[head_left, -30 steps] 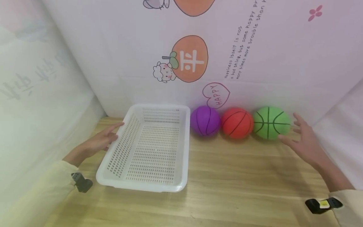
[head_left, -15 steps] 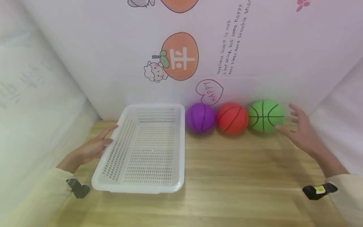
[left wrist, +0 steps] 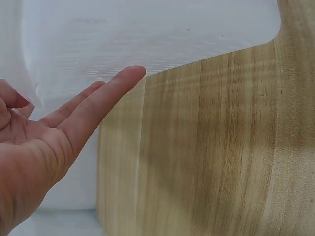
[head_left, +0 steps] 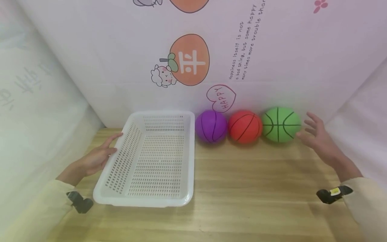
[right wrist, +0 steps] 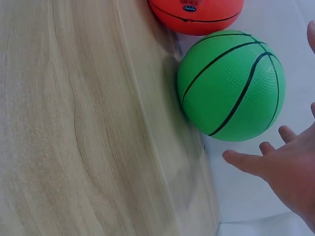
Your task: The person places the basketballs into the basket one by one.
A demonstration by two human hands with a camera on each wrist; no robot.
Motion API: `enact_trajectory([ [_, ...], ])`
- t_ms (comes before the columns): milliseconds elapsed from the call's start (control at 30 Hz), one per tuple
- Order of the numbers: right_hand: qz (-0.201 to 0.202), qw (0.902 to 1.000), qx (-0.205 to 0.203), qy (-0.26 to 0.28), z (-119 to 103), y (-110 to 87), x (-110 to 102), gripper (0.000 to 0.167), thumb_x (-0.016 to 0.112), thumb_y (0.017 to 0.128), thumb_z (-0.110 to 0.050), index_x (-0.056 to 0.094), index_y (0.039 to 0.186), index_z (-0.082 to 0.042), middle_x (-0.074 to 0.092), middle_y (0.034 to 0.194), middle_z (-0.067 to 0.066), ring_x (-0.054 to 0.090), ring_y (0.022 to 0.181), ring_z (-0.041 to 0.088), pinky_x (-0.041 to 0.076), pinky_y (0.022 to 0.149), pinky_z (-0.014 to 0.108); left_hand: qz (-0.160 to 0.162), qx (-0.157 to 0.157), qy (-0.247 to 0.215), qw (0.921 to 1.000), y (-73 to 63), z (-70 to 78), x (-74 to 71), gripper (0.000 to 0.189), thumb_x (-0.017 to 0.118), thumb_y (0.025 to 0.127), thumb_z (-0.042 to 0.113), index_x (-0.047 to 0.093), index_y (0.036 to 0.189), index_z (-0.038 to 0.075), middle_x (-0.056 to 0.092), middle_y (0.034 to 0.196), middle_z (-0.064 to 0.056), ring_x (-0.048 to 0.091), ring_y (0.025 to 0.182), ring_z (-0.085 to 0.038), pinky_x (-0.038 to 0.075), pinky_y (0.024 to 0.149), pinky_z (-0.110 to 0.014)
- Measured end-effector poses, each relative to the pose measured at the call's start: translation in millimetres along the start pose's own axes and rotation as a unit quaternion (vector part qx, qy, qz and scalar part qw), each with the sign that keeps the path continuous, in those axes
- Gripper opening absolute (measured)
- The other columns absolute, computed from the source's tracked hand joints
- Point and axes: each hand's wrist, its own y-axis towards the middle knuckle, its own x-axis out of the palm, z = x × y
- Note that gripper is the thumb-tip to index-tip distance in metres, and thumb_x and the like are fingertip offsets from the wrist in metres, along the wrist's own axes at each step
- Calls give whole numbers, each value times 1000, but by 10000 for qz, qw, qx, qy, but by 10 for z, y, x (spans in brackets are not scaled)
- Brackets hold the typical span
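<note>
A white perforated plastic basket [head_left: 191, 161] stands on the left part of the wooden table. My left hand [head_left: 96, 160] is at its left side, index finger and thumb right at the rim. The left wrist view shows that hand [left wrist: 59, 132] with straight fingers along the basket's outer wall [left wrist: 147, 29]. Right of the basket sits a row of small basketballs: purple [head_left: 211, 126], red [head_left: 245, 127] and green [head_left: 281, 124]. My right hand [head_left: 318, 139] hovers just right of the green ball, fingers spread and holding nothing. In the right wrist view a gap separates its fingertips from the green ball [right wrist: 231, 86].
A white printed cloth [head_left: 127, 67] rises behind the basket and balls as a back wall. White cloth sides [head_left: 45, 101] close in at left and right. Bare wood tabletop [head_left: 251, 188] lies in front of the balls.
The head view has shifted, so everything sits a little further left and the balls slightly higher. The hands keep nearly the same places beside the basket and the green ball.
</note>
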Motion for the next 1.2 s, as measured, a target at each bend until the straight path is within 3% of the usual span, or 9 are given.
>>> enact_trajectory([
  [133, -9, 10000, 13, 6, 58, 45, -3, 88, 56, 102, -26, -11, 158, -39, -10, 164, 20, 2, 144, 53, 20, 95, 85, -6, -11, 10, 10000, 7, -4, -6, 63, 27, 109, 12, -6, 160, 27, 20, 153, -37, 57, 120, -39, 52, 90, -57],
  [233, -36, 9998, 32, 191, 127, 110, -33, 88, 54, 103, -23, -13, 158, -40, -13, 164, 18, 0, 145, 50, 42, 102, 59, 9, -6, 13, 10000, 18, 1, -8, 63, 26, 109, 11, -6, 160, 27, 19, 154, -37, 55, 121, -41, 52, 91, -58],
  [367, -183, 9870, 22, 1596, 212, 202, -67, 85, 49, 105, -12, -14, 158, -37, -25, 162, 14, -10, 147, 42, 52, 84, 20, 43, -4, 4, 10000, 20, 9, -11, 64, 26, 108, 9, -7, 160, 27, 18, 154, -37, 54, 122, -43, 51, 91, -59],
  [467, -331, 9646, 6, 2617, 239, 248, -56, 85, 47, 105, -6, -14, 158, -35, -33, 158, 13, -19, 146, 38, 56, 82, 24, 70, -55, 16, 10000, 12, 14, -15, 65, 26, 107, 9, -7, 160, 28, 18, 154, -37, 54, 122, -43, 51, 91, -59],
  [567, -411, 9564, 4, 2891, 239, 287, -26, 86, 46, 105, -5, -15, 158, -34, -35, 157, 13, -24, 145, 36, 57, 80, 27, 47, -77, 7, 10000, 9, 12, -19, 65, 26, 107, 9, -7, 160, 28, 18, 154, -37, 53, 123, -44, 51, 91, -60],
  [900, -278, 9967, 204, 733, 210, 382, 72, 90, 54, 105, -20, -17, 157, -38, -23, 161, 21, -5, 144, 52, 53, 81, 20, -4, -82, -110, 9999, 24, 15, -39, 64, 26, 108, 10, -7, 160, 28, 19, 153, -37, 56, 120, -43, 51, 90, -60],
  [1000, -267, 9979, 248, 535, 214, 414, 98, 93, 56, 104, -21, -18, 156, -39, -23, 161, 22, -4, 143, 55, 50, 98, 45, 12, -60, -171, 9998, 19, 4, -36, 64, 26, 108, 10, -6, 160, 29, 20, 152, -37, 56, 119, -43, 51, 90, -61],
  [1100, -179, 9987, 296, 371, 219, 452, 132, 96, 58, 103, -23, -20, 156, -38, -22, 160, 24, 0, 141, 57, 28, 107, 68, 4, -43, -174, 9998, 19, -8, -36, 64, 26, 108, 10, -7, 160, 29, 20, 152, -38, 57, 119, -42, 51, 90, -61],
  [1200, -53, 9988, 277, 396, 229, 479, 168, 97, 59, 102, -21, -20, 157, -35, -19, 161, 26, 5, 141, 56, 16, 113, 67, -41, -4, -119, 9999, 36, 1, -34, 64, 26, 108, 9, -8, 160, 27, 20, 152, -38, 57, 119, -42, 51, 90, -61],
])
